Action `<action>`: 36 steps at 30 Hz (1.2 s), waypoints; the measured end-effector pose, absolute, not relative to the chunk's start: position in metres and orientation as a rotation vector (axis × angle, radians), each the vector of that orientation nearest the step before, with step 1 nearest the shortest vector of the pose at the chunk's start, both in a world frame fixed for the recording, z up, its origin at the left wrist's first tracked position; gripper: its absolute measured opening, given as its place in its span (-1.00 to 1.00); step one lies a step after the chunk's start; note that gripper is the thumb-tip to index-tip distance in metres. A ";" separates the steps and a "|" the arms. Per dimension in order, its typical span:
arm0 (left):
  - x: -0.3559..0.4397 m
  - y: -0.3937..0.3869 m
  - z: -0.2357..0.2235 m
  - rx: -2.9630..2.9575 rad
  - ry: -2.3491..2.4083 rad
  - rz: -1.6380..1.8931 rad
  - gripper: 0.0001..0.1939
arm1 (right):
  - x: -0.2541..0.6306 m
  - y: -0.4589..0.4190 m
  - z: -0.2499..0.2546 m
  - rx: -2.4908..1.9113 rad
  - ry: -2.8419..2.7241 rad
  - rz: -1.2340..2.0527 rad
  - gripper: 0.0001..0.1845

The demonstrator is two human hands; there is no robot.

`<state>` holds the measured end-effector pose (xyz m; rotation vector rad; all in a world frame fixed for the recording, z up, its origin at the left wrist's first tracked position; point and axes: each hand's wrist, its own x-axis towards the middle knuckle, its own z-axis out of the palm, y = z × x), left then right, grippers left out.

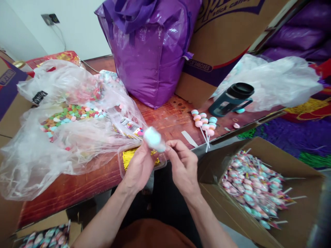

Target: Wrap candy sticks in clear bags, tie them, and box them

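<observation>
Both hands meet at the table's front edge around a pale blue and white candy lollipop, blurred by motion. My left hand is closed below it, and my right hand pinches it from the right with thumb and fingers. Just under the hands sits a clear plastic tub with gold twist ties. To the left lies a large clear plastic bag holding several loose coloured candies.
Several unwrapped lollipops lie on the red table. A cardboard box at the lower right holds many wrapped lollipops. Behind stand a purple bag, a big carton, a dark bottle and another clear bag.
</observation>
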<state>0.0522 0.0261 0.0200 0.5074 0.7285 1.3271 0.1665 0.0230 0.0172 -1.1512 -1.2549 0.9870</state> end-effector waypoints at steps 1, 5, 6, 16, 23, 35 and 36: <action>0.050 0.025 0.024 0.570 0.758 1.333 -0.61 | 0.168 0.023 0.023 -1.144 -1.262 0.961 -0.83; 0.044 0.022 0.035 0.773 0.896 1.334 -0.54 | 0.166 0.022 0.032 -1.131 -1.400 0.683 -0.86; 0.043 0.021 0.036 0.808 0.931 1.339 -0.53 | 0.164 0.021 0.031 -1.120 -1.442 0.617 -0.86; 0.049 0.013 0.038 0.888 1.178 1.169 -0.40 | 0.166 0.015 0.018 -1.084 -1.460 0.483 -0.86; 0.055 0.014 0.041 0.894 1.085 1.230 -0.48 | 0.169 0.007 0.027 -1.025 -1.406 0.459 -0.81; 0.079 0.009 0.032 0.661 0.989 1.068 -0.69 | 0.193 -0.014 0.012 -1.114 -1.205 0.709 -0.84; 0.083 0.009 0.028 0.694 0.997 1.094 -0.71 | 0.198 -0.017 0.009 -1.139 -1.174 0.780 -0.83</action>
